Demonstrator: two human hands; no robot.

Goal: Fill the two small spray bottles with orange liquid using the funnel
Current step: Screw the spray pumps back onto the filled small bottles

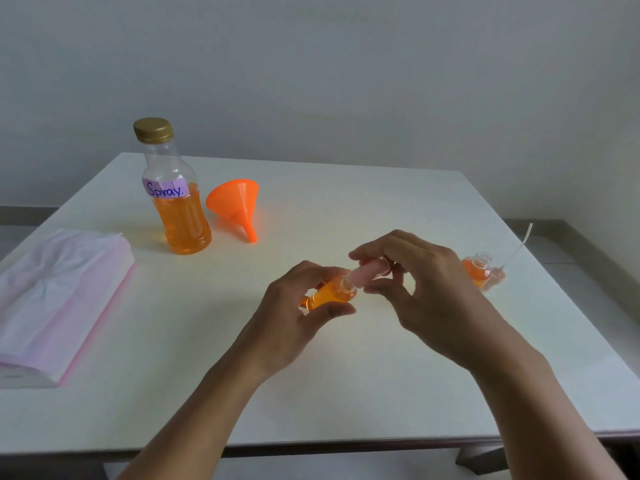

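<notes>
My left hand point(298, 306) grips a small spray bottle point(330, 293) full of orange liquid, tilted with its open neck toward the right. My right hand point(412, 282) pinches a pink spray cap point(370, 271) at that neck. A second small bottle point(479, 270) with orange liquid stands uncapped at the right, partly hidden behind my right hand; its spray head with a thin white tube point(517, 249) lies beside it. The large bottle point(173, 192) labelled "Spray", gold cap on, is about half full of orange liquid. The orange funnel point(237, 204) lies on its side next to it.
A pink pack of white tissues point(59, 296) lies at the left of the white table point(311, 386). A grey wall stands behind the table. The table's front edge runs just below my forearms.
</notes>
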